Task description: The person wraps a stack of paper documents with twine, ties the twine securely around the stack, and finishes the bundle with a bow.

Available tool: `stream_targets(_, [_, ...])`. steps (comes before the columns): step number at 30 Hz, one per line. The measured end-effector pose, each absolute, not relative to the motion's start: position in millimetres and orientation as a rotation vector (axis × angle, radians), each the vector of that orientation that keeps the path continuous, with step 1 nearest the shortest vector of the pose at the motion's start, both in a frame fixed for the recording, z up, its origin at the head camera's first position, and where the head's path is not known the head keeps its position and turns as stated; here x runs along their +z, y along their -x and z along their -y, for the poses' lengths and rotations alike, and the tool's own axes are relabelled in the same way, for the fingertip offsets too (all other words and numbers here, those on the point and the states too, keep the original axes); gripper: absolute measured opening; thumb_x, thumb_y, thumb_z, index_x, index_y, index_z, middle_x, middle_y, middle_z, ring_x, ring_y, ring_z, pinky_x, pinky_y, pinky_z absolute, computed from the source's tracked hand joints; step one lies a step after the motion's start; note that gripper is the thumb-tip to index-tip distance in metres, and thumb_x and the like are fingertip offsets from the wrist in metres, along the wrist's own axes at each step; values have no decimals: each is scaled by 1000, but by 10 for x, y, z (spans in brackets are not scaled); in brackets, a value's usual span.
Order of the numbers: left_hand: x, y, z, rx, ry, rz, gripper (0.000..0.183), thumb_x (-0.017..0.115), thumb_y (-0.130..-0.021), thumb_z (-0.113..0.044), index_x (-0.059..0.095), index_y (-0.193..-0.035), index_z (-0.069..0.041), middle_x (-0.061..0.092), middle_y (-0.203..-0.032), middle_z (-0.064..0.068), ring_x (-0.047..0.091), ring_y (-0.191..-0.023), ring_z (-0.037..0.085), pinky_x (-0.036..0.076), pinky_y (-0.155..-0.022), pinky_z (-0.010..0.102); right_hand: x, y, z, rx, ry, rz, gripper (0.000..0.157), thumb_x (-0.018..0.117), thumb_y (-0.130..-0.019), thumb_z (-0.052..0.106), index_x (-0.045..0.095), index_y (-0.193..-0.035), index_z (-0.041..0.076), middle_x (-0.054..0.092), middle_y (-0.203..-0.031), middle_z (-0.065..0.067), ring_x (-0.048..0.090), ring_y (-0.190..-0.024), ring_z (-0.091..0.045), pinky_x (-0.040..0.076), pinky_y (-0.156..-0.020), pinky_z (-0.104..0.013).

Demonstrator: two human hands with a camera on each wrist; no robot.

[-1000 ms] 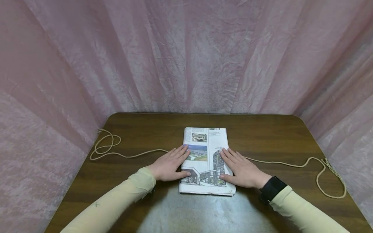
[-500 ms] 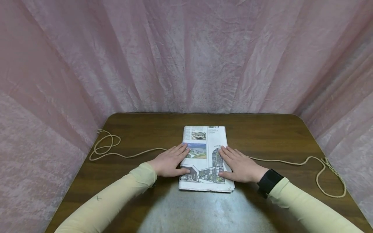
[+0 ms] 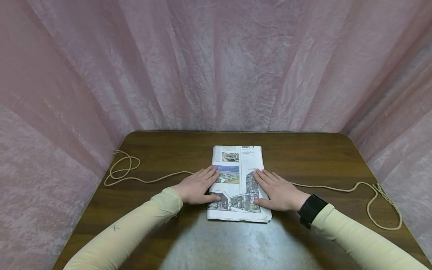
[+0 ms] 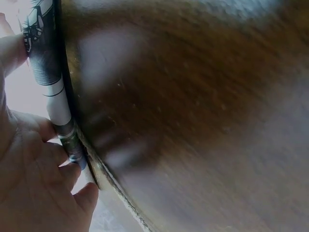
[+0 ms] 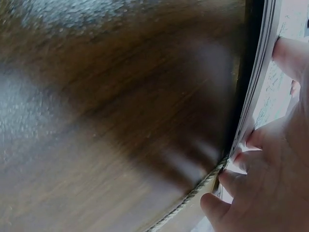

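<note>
Rope (image 3: 148,182) is laid out left of the left hand (image 3: 197,186). The left sleeve (image 3: 129,230) is marked with a small X. The left hand is laid flat and straight on the left edge of the folded newspaper (image 3: 241,187). The newspaper is set between both hands, its words too small to be read. Its right side is touched by the flat right hand (image 3: 281,192), and a black band (image 3: 313,210) is worn behind that hand.

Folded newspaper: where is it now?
In the head view, the folded newspaper lies on the table, below and slightly right of centre, between the left hand and right hand, both resting on it; rope shows beyond each.
</note>
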State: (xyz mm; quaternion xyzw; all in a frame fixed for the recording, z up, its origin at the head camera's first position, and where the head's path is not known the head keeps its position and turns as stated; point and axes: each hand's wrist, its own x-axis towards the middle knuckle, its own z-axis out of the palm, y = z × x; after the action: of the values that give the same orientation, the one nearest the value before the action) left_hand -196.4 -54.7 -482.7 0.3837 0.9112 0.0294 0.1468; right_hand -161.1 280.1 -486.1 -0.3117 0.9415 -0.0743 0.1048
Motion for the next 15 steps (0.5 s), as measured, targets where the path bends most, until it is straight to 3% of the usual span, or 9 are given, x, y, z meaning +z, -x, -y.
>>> stream_targets(7, [-4785,1986,600,185,-1103,-2615,91,41,-96,-70,15,-160,-12,4,-165,10,4,-150,27,11,-120,45,-4815,1631,-2768,-211,917,-2771,93,51,-93,68,28,-156,3,22,-161,-16,21,-146,-35,22,-116,-54])
stream_targets(15, [-4600,2196,972,372,-1039,-2774,77,49,-99,-57,30,-156,-9,26,-160,13,18,-148,29,16,-119,47,-4632,1674,-2578,-195,965,-2793,87,59,-92,59,35,-153,2,31,-158,-19,27,-144,-36,22,-116,-52])
